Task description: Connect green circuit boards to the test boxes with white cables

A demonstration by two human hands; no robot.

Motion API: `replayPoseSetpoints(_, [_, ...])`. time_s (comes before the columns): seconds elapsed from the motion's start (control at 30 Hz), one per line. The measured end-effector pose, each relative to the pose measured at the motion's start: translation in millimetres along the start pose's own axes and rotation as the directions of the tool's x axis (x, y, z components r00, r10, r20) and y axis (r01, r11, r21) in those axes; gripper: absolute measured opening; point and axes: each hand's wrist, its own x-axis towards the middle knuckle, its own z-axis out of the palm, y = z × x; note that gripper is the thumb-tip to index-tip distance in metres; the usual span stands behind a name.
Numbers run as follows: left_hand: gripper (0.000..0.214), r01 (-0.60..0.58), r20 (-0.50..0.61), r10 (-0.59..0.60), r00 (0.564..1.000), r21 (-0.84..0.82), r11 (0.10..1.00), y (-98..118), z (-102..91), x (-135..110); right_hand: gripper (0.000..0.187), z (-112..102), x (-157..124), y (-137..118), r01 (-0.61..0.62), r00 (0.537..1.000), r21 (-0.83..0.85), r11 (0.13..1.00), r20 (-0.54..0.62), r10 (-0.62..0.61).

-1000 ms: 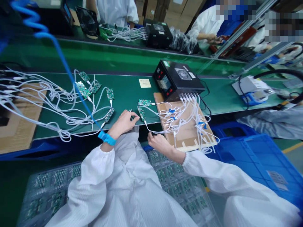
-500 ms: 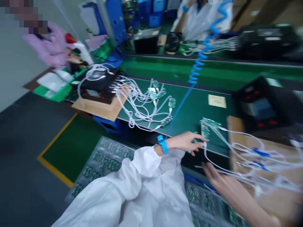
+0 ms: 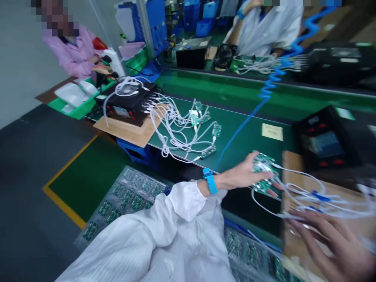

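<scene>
My left hand [image 3: 248, 175], with a blue wrist strap [image 3: 210, 180] on a coiled blue cord [image 3: 272, 84], is closed on small green circuit boards [image 3: 263, 172] with white cables plugged in, at the near edge of the green bench [image 3: 241, 135]. My right hand [image 3: 335, 244] is at the lower right, blurred, its fingers spread over a bundle of white cables [image 3: 317, 203] on a cardboard sheet [image 3: 290, 164].
A black tester box [image 3: 329, 141] stands at the right, another [image 3: 127, 105] at the left on cardboard with white cables and boards [image 3: 202, 133]. Clear trays of boards [image 3: 129, 194] lie below. A yellow note [image 3: 272, 132] sits on the bench. Other people work behind.
The view has swung left. My left hand moved right and closed on the circuit boards. My right hand dropped to the lower right over the cables.
</scene>
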Motion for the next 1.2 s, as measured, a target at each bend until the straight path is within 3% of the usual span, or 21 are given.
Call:
replayPoseSetpoints(0.03, [0.075,-0.017,-0.056,0.015,0.998,-0.039,0.999,-4.0,6.0,4.6,0.025,-6.6,3.5,-9.7,-0.079,0.997,0.143,0.986,-0.014,0.082])
replayPoseSetpoints(0.1, [0.038,-0.064,-0.131,0.05,0.99,-0.111,0.992,-9.4,16.7,11.2,0.028,-15.5,10.7,-28.0,-0.236,0.96,0.384,0.892,-0.052,0.277])
replayPoseSetpoints(0.17, [0.015,-0.108,-0.191,0.073,0.979,-0.179,0.978,-11.9,23.5,15.6,0.036,-18.0,17.8,-39.7,-0.393,0.875,0.613,0.685,0.023,0.483])
replayPoseSetpoints(0.27, [0.013,-0.106,-0.235,0.038,0.971,-0.282,0.953,-14.4,29.7,20.8,0.048,-17.3,23.9,-44.0,-0.5,0.755,0.74,0.449,0.119,0.645])
replayPoseSetpoints(0.37, [0.019,-0.103,-0.266,0.012,0.964,-0.331,0.938,-17.0,38.0,22.9,0.052,-18.1,23.6,-43.3,-0.556,0.688,0.754,0.349,0.182,0.702])
replayPoseSetpoints(0.43, [0.019,-0.12,-0.288,0.025,0.957,-0.317,0.941,-17.1,42.1,23.4,0.052,-17.6,21.7,-43.2,-0.572,0.676,0.752,0.329,0.205,0.708])
replayPoseSetpoints(0.53, [0.026,-0.18,-0.358,0.085,0.93,-0.242,0.953,-11.3,35.3,26.9,0.045,-11.0,18.2,-43.3,-0.563,0.732,0.719,0.407,0.205,0.649])
replayPoseSetpoints(0.67, [0.028,-0.356,-0.483,0.266,0.834,-0.102,0.929,5.9,-2.7,43.1,0.025,5.2,16.6,-42.5,-0.513,0.845,0.535,0.671,0.174,0.506])
replayPoseSetpoints(0.8, [0.024,-0.375,-0.587,0.338,0.736,0.064,0.925,21.6,-45.4,68.0,0.024,15.0,20.4,-44.0,-0.527,0.85,0.303,0.794,0.179,0.495])
replayPoseSetpoints(0.87, [0.023,-0.298,-0.586,0.327,0.741,0.149,0.943,26.4,-57.0,81.9,0.026,16.9,21.3,-46.0,-0.523,0.851,0.228,0.821,0.189,0.49])
replayPoseSetpoints(0.93, [0.021,-0.206,-0.543,0.308,0.781,0.242,0.948,29.5,-59.9,97.7,0.027,18.3,20.1,-47.6,-0.509,0.857,0.174,0.843,0.194,0.477])
replayPoseSetpoints(1.07, [0.024,-0.134,-0.463,0.298,0.835,0.354,0.925,31.7,-46.1,136.0,0.029,18.6,13.3,-48.6,-0.48,0.872,0.11,0.87,0.168,0.46])
replayPoseSetpoints(1.2, [0.025,-0.034,-0.44,0.272,0.856,0.478,0.878,31.1,-27.8,172.4,0.03,4.8,-1.1,-60.7,-0.413,0.911,0.081,0.907,0.042,0.41])
